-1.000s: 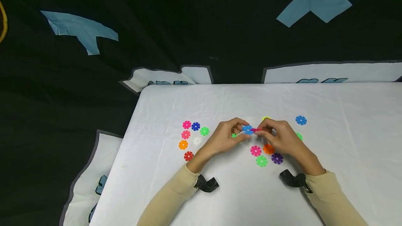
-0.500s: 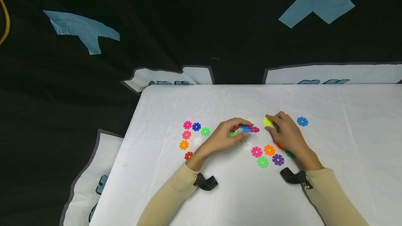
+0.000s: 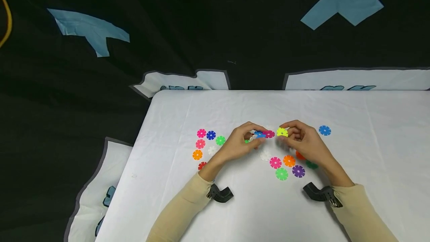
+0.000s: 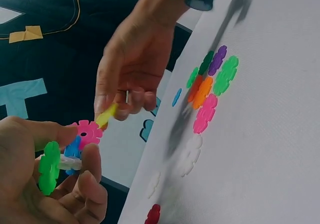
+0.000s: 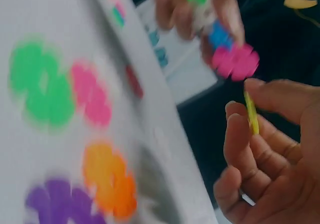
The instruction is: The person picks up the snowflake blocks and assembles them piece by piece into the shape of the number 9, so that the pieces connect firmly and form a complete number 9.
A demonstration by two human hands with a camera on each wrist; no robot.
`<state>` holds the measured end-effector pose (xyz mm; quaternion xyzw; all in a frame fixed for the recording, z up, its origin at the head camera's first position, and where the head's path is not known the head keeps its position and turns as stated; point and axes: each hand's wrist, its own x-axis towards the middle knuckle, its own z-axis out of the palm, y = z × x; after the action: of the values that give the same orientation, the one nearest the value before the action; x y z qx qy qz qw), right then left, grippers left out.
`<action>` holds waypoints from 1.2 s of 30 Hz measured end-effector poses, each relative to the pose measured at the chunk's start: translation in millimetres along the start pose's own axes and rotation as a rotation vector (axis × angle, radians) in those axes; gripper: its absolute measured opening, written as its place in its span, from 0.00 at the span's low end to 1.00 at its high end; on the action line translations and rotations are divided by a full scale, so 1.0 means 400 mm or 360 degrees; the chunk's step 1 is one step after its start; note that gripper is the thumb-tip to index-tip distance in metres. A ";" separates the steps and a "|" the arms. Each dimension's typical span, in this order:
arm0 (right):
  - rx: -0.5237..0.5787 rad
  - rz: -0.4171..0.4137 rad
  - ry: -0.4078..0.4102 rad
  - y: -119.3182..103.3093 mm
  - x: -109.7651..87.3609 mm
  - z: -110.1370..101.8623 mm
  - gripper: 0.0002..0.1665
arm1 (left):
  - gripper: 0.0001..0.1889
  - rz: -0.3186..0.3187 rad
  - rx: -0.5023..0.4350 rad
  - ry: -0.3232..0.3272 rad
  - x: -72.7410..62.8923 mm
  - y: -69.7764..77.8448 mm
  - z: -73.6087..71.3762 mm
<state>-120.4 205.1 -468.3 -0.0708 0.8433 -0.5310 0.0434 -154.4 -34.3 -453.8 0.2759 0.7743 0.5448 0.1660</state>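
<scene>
In the head view my left hand (image 3: 236,144) holds a short chain of notched plastic discs above the table. The left wrist view shows its links: a green disc (image 4: 49,168), a white disc (image 4: 70,163), a blue disc (image 4: 73,147) and a pink disc (image 4: 90,133) at the end. My right hand (image 3: 308,145) pinches a yellow disc (image 3: 282,132) between thumb and fingertips. The yellow disc is close to the pink one; whether they touch I cannot tell. Seen from the right wrist, the yellow disc (image 5: 251,112) stands edge-on.
On the white tabletop (image 3: 255,212), loose discs lie in groups. One group, with an orange disc (image 3: 197,155), is left of my left arm. Another, with a purple disc (image 3: 298,171), lies between my arms. A blue disc (image 3: 324,130) sits beyond my right hand.
My right hand let go of the pink disc, which stays on the chain, reached to the yellow disc on the table, and brought it back left beside the chain. The left hand keeps its hold.
</scene>
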 end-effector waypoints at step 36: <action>0.0497 -0.0071 0.0049 -0.032 -0.012 0.060 0.19 | 0.06 0.0144 -0.0106 0.0221 0.001 0.005 0.031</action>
<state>-111.2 178.9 -467.0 -0.0737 0.7493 -0.6574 0.0292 -147.4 -24.4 -456.1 0.2665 0.7520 0.5951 0.0962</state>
